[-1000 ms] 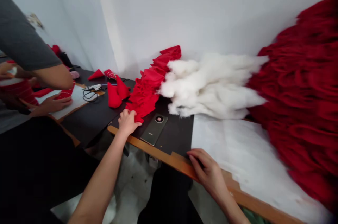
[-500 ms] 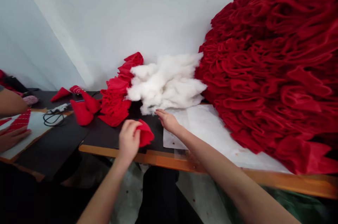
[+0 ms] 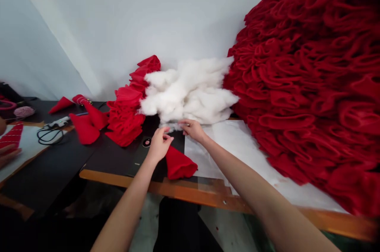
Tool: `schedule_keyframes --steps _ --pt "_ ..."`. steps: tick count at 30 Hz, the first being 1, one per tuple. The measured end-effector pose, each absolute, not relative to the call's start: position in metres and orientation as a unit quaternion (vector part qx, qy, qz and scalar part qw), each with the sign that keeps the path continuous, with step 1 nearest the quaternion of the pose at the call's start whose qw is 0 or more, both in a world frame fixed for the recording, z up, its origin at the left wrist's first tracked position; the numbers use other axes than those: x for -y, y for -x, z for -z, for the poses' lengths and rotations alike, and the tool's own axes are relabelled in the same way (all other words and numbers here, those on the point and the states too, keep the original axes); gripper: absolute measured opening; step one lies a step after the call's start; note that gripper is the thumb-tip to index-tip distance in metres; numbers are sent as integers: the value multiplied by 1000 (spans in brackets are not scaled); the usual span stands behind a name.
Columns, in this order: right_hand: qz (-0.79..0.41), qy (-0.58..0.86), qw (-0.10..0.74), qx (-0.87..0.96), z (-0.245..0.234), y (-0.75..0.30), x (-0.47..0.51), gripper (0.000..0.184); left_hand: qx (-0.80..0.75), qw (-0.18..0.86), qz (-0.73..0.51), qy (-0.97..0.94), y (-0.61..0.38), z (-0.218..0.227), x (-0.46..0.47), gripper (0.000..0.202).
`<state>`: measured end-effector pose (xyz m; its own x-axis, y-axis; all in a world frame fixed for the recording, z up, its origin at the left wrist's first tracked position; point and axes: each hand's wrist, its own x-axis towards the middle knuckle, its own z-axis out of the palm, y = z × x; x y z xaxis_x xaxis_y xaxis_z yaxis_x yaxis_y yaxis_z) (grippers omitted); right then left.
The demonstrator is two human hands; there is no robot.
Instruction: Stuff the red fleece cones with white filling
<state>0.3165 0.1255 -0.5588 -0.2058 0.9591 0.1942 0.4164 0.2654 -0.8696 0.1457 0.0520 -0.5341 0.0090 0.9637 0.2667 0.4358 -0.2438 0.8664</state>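
My left hand [image 3: 160, 145] pinches a tuft of white polyester stuffing [image 3: 168, 127] at the near edge of the pile [image 3: 187, 91]; my right hand [image 3: 192, 130] touches it too, its grip unclear. A red felt cone [image 3: 179, 163], seemingly unfilled, lies just right of my left wrist. Two plumper red cones [image 3: 84, 128] lie left, and plenty of stuffing remains.

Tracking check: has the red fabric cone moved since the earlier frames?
Yes. The red fabric cone has moved right against the white paper sheet: its tip now overlaps the sheet's left edge, which it sat clear of earlier.
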Motion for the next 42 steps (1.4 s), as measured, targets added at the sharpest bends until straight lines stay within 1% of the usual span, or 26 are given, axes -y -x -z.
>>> schedule_keyframes --steps 3,5,8,13,17,21,24,28,29,32,33,35,36,37,38,40,42 --pt "-384 475 444 656 559 -320 -122 27 -508 351 -454 -643 -168 544 -92 57" --pt "-397 459 475 637 558 -321 -121 25 -483 372 -455 -649 -183 550 -111 63" --pt "-411 441 502 620 557 -324 -122 22 -466 367 -455 -664 -193 557 -126 58" --pt "-417 425 499 630 554 -330 -118 20 -464 336 -438 -693 -188 562 -132 37" --pt "-368 433 485 664 547 -329 -111 32 -471 295 -425 -714 -187 561 -133 39" --pt "-342 454 474 672 543 -328 -108 24 -474 263 -408 -735 -188 560 -131 40" --pt "-377 458 453 666 544 -324 -105 21 -470 244 -380 -758 -186 561 -128 32" --pt "-477 428 440 629 539 -317 -92 6 -475 218 -345 -780 -183 563 -129 15" --pt "-500 414 447 615 534 -318 -88 7 -478 211 -339 -782 -184 562 -129 15" --pt "-544 380 484 571 516 -331 -71 23 -488 192 -331 -784 -184 554 -126 15" --pt "-555 372 496 555 510 -338 -63 27 -493 187 -329 -783 -184 549 -121 19" --pt "-586 350 519 514 501 -356 -45 32 -508 177 -328 -777 -179 537 -104 38" --pt "-607 336 526 491 500 -365 -35 32 -521 166 -325 -772 -176 530 -91 44" --pt "-626 323 529 473 500 -373 -23 32 -535 154 -318 -767 -172 522 -76 45" --pt "-642 315 525 461 502 -379 -11 32 -551 134 -303 -766 -168 516 -60 42" --pt "-660 314 499 465 512 -386 14 30 -553 127 -257 -783 -161 508 -28 39" --pt "-663 323 475 479 525 -382 35 29 -535 130 -221 -805 -157 509 -1 48"
